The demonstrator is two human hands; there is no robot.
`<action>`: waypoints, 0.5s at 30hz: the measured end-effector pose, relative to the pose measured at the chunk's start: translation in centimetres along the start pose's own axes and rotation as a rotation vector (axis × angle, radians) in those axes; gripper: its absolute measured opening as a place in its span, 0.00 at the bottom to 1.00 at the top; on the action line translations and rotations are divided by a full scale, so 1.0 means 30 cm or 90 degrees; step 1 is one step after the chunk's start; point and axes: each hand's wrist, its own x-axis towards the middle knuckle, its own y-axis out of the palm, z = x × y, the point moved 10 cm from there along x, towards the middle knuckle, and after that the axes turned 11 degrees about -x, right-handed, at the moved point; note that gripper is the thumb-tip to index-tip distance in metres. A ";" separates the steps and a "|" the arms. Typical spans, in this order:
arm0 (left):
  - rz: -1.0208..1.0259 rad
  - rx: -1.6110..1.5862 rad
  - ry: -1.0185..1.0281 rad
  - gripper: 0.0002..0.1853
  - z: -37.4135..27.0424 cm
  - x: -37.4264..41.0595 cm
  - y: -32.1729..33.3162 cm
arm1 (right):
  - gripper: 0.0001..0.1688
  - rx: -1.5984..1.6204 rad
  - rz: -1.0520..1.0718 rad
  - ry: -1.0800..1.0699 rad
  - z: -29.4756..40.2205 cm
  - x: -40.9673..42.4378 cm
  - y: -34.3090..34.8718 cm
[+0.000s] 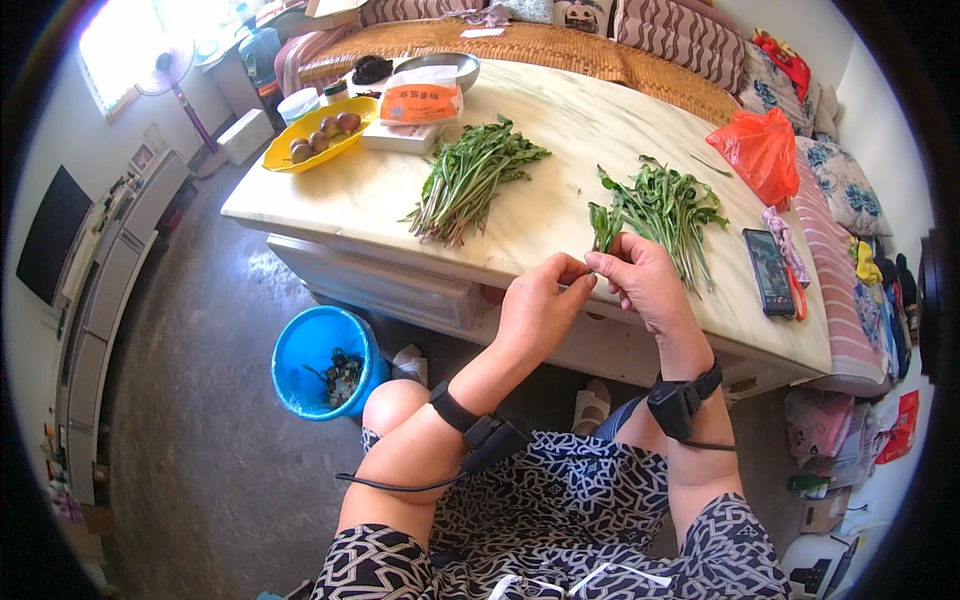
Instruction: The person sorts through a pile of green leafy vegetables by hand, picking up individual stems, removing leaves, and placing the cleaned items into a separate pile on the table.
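Both my hands meet above the front edge of a marble-patterned table (555, 217). Between the thumb and fingers of my right hand (637, 274) is a small sprig of leafy greens (604, 225), its leaves pointing up and away. My left hand (544, 304) pinches at the sprig's lower end, close to the right fingertips; the stem there is mostly hidden by fingers. Just behind my right hand lies a loose pile of leafy greens (671, 206) with thin stems. A larger heap of greens (476, 176) rests to the left, stems towards me.
A yellow dish (322, 154) of round purplish fruit, a tissue pack (420, 101) and a metal bowl (469, 71) stand back left. At right are a phone (768, 270) and a red plastic bag (757, 154). A blue lined bin (300, 367) with scraps stands on the floor.
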 end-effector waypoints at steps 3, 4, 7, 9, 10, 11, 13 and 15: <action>-0.004 0.000 0.000 0.13 -0.001 0.001 -0.005 | 0.11 0.011 0.000 -0.003 0.003 0.000 0.002; -0.004 0.000 -0.006 0.13 0.002 0.002 -0.006 | 0.11 0.014 0.002 -0.005 0.002 0.001 0.003; -0.006 0.001 -0.007 0.13 -0.001 0.007 -0.011 | 0.12 0.014 0.003 -0.012 0.005 0.000 0.003; -0.010 0.007 -0.010 0.13 -0.008 0.010 -0.020 | 0.12 -0.005 0.000 -0.010 -0.001 0.001 0.000; -0.012 0.011 -0.012 0.12 -0.009 0.012 -0.025 | 0.12 -0.023 -0.002 -0.006 -0.010 0.004 -0.001; -0.025 0.017 -0.008 0.12 -0.012 0.016 -0.036 | 0.12 -0.040 -0.004 -0.001 -0.016 0.007 -0.005; -0.050 0.035 -0.003 0.12 -0.015 0.026 -0.069 | 0.12 -0.026 -0.004 0.004 -0.006 0.005 -0.002; -0.101 0.070 0.051 0.12 -0.041 0.037 -0.115 | 0.12 -0.018 -0.014 -0.005 -0.003 0.009 -0.013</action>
